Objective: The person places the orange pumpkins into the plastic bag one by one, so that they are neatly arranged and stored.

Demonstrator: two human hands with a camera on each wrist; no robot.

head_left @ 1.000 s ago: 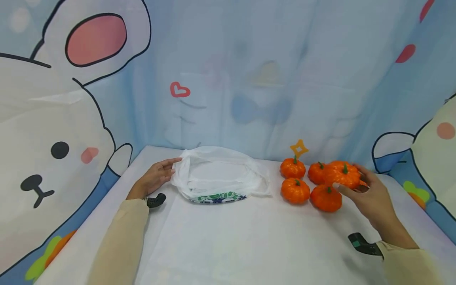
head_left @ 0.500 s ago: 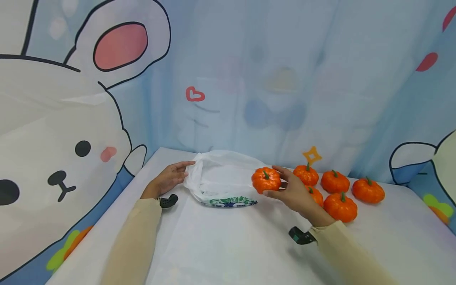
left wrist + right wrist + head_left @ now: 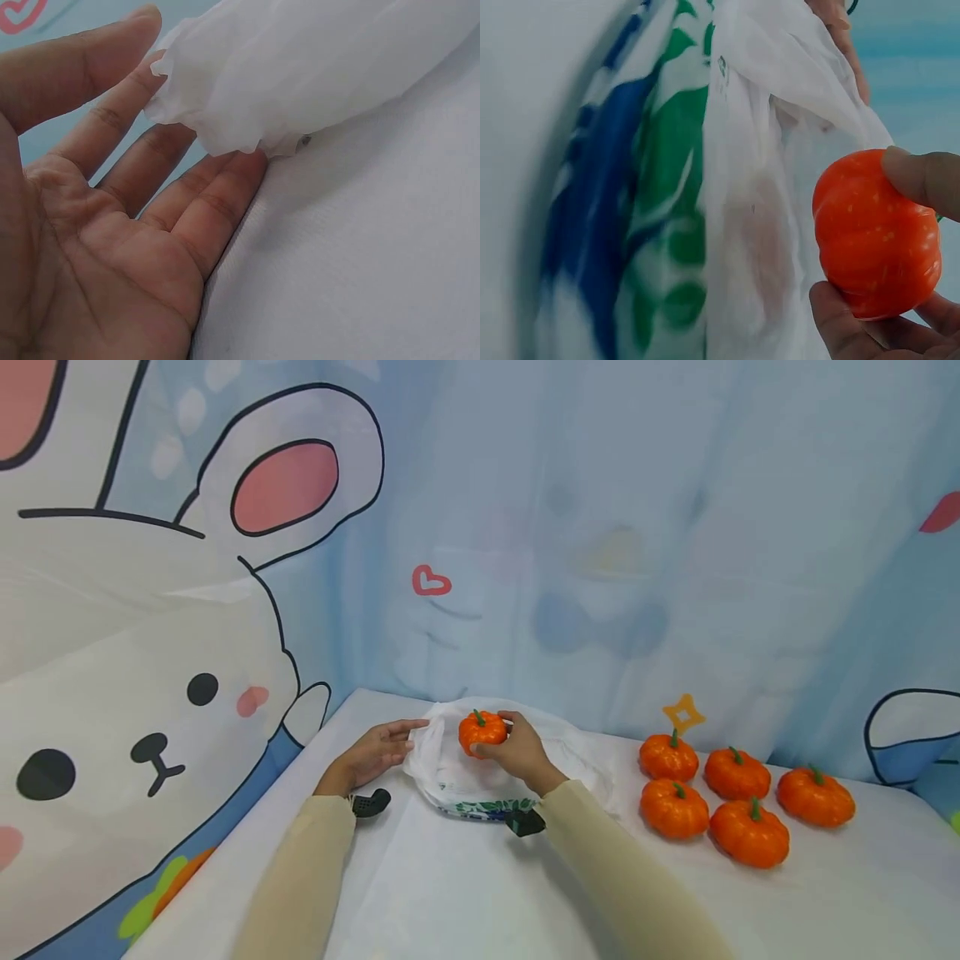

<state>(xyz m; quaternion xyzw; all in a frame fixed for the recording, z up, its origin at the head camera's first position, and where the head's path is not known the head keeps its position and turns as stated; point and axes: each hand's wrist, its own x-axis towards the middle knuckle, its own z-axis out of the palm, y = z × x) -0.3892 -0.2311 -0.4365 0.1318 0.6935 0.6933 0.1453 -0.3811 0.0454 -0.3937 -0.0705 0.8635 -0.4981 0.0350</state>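
My right hand (image 3: 527, 753) pinches a small orange toy pumpkin (image 3: 478, 732) with a green stem, between thumb and fingers. It holds the pumpkin over the white plastic bag (image 3: 564, 752), which lies loosely spread on the table with its opening up. In the right wrist view the pumpkin (image 3: 874, 236) is beside the bag's white folds, near its blue and green print (image 3: 671, 187). At the bag's left edge rests my left hand (image 3: 375, 753). Its fingers (image 3: 214, 206) are extended and reach behind the thin plastic (image 3: 247, 82), with the thumb apart; the fingertips are partly hidden.
Several more orange pumpkins (image 3: 748, 832) stand grouped on the white table (image 3: 465, 893) to the right of the bag. A light blue curtain (image 3: 480, 643) printed with cartoon rabbits closes off the back and sides. Each wrist carries a small black device (image 3: 371, 802).
My right hand has taken a pumpkin from the group and carried it left over the bag. The left hand keeps its place at the bag's edge. The head view has shifted slightly.
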